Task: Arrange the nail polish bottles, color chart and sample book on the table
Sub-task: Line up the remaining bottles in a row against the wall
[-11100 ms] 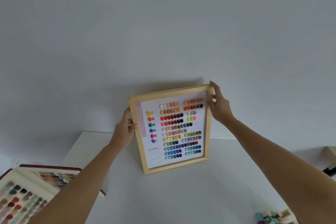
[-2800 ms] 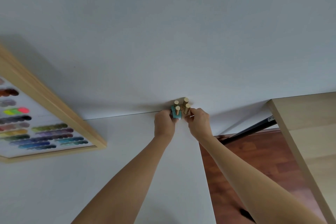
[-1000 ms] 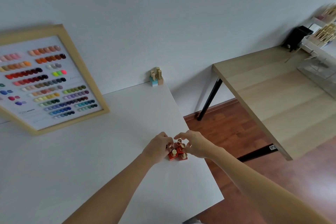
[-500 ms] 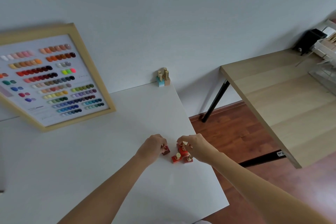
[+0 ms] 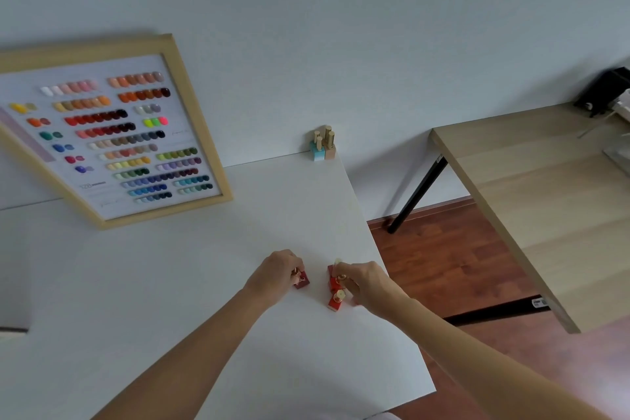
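Observation:
On the white table [image 5: 170,283] near its right edge stand small red nail polish bottles with gold caps. My left hand [image 5: 278,274] grips one dark red bottle [image 5: 302,280], drawn a little apart to the left. My right hand [image 5: 366,283] is closed on the caps of the red bottle cluster [image 5: 335,293], and one orange-red bottle stands at its front. A wood-framed color chart [image 5: 112,133] leans against the wall at the back left. Three pastel bottles [image 5: 322,147] stand at the table's far right corner against the wall. The sample book is out of view.
The table's right edge runs just beside my right hand, with brown wood floor [image 5: 453,266] below. A light wooden table [image 5: 545,201] with black legs stands to the right, carrying a black object [image 5: 603,90] at its far end.
My left hand has pulled one dark red bottle to the left, away from the cluster under my right hand. Earlier, the chart was set against the wall and pastel bottles placed at the far corner.

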`<state>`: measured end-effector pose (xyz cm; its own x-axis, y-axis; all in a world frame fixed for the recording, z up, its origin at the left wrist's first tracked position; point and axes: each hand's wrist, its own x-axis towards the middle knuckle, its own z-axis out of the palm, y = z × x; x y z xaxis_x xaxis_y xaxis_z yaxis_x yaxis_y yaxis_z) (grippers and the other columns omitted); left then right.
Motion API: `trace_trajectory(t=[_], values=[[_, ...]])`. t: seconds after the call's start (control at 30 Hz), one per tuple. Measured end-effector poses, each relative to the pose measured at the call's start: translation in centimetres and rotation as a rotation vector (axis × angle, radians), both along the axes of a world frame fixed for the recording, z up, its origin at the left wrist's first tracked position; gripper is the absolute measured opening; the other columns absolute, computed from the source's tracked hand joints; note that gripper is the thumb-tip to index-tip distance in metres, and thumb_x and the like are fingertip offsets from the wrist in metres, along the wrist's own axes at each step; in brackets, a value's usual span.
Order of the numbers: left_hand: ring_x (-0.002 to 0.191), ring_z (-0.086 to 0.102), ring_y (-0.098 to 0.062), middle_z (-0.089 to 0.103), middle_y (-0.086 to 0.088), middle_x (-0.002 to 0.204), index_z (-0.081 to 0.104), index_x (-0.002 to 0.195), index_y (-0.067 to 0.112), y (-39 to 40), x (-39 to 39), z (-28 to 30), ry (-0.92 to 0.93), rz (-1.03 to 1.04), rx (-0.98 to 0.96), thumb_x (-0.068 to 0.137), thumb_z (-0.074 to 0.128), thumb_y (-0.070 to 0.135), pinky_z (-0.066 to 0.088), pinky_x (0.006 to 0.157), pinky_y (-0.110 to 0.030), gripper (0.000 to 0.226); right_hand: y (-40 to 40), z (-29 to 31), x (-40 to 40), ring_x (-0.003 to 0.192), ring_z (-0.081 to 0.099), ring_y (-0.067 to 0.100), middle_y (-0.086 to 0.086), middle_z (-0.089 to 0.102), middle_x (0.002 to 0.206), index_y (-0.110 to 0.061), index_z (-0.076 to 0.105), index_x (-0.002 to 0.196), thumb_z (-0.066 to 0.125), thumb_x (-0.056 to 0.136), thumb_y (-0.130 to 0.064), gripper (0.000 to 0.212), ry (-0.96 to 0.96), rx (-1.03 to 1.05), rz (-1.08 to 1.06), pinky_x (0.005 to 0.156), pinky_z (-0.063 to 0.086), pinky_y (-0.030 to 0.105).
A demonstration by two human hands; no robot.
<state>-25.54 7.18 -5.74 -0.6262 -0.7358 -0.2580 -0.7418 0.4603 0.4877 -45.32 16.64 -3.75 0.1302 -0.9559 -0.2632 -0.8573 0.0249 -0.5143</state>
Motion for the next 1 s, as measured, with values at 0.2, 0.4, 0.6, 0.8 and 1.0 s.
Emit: trace_trajectory(t=[0.2, 0.4, 0.6, 0.8, 1.0], values=[[0.103, 0.062, -0.024, 0.065, -0.01, 0.116, 0.067, 0.111, 0.009, 0.0, 0.5, 0.2, -0.038, -0.029, 0.001, 0.088, 0.06, 0.006, 0.051, 0.092, -0.033, 0.024, -0.1, 0.2, 0.2, 0.099, 0.06, 0.022, 0.005, 0.062, 0.12, -0.022, 0.057, 0.118, 0.045, 0.084, 0.007, 0.046, -0.043, 0.069, 0.149, 0.078, 0.046, 0.025], [0.101, 0.063, -0.025, 0.065, -0.01, 0.114, 0.068, 0.109, 0.008, 0.3, 1.3, 0.4, -0.05, -0.027, 0.003, 0.089, 0.058, 0.006, 0.051, 0.09, -0.033, 0.022, 0.0, 0.1, 0.9, 0.121, 0.047, 0.02, 0.001, 0.046, 0.136, -0.026, 0.057, 0.121, 0.055, 0.081, 0.006, 0.052, 0.061, 0.15, 0.294, 0.091, 0.042, 0.027], [0.101, 0.062, -0.025, 0.065, -0.01, 0.115, 0.067, 0.11, 0.008, 0.3, 2.0, 0.4, -0.053, -0.013, 0.021, 0.088, 0.06, 0.005, 0.051, 0.09, -0.034, 0.023, -0.5, -0.2, 1.7, 0.107, 0.057, 0.019, 0.006, 0.062, 0.117, -0.013, 0.069, 0.106, 0.06, 0.087, -0.007, 0.021, 0.095, 0.066, 0.3, 0.091, 0.041, 0.023], [0.101, 0.063, -0.023, 0.066, -0.01, 0.115, 0.068, 0.111, 0.008, -1.1, 2.9, 0.8, -0.048, 0.004, -0.001, 0.088, 0.061, 0.007, 0.052, 0.09, -0.032, 0.024, -2.6, 0.7, 2.5, 0.095, 0.061, 0.02, 0.006, 0.064, 0.111, -0.011, 0.07, 0.101, 0.063, 0.085, -0.007, 0.018, -0.014, 0.029, 0.211, 0.08, 0.045, 0.02], [0.102, 0.064, -0.019, 0.066, -0.008, 0.116, 0.067, 0.112, 0.011, -4.5, 2.9, 1.7, -0.036, 0.046, -0.056, 0.089, 0.062, 0.011, 0.054, 0.089, -0.028, 0.024, -7.6, 2.7, 2.5, 0.084, 0.063, 0.017, 0.009, 0.069, 0.101, -0.007, 0.071, 0.096, 0.065, 0.084, -0.006, 0.013, -0.081, -0.086, 0.117, 0.076, 0.046, 0.016]])
